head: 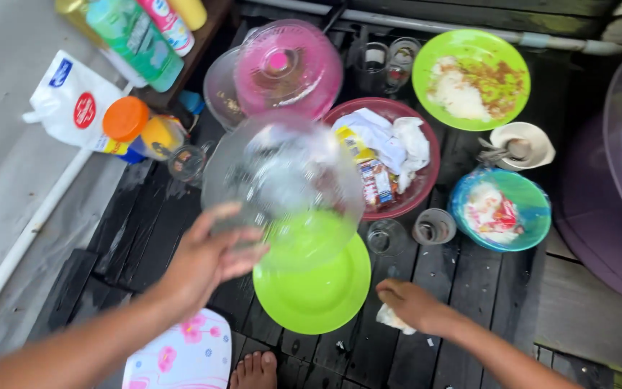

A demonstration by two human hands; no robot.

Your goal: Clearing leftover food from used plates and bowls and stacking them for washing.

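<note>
Dark wet planks [469, 288] form the floor on which the dishes are spread, with a grey concrete strip and a white pipe [23, 245] along the left side. A clear lid [282, 180], blurred, is held up by its near-left rim in the left hand [210, 256], fingers curled around the edge. Just beneath and nearer lies a green plate [314, 288], partly seen through the lid. The right hand [412, 306] is pressed to the planks right of that plate, closed on a small white scrap [391, 319], well apart from the lid. Beyond the lid, a pink lid [288, 68] and a red basin [415, 194] filled with wrappers are seen. Farther right stand a second green plate [498, 50] with food remains, a blue bowl [534, 209] and a cup [534, 144]. Glasses [433, 227] stand between basin and bowl. An orange-capped bottle [138, 130] lies at the left. A flowered tray [181, 356] and bare toes [255, 371] show at the near edge.
</note>
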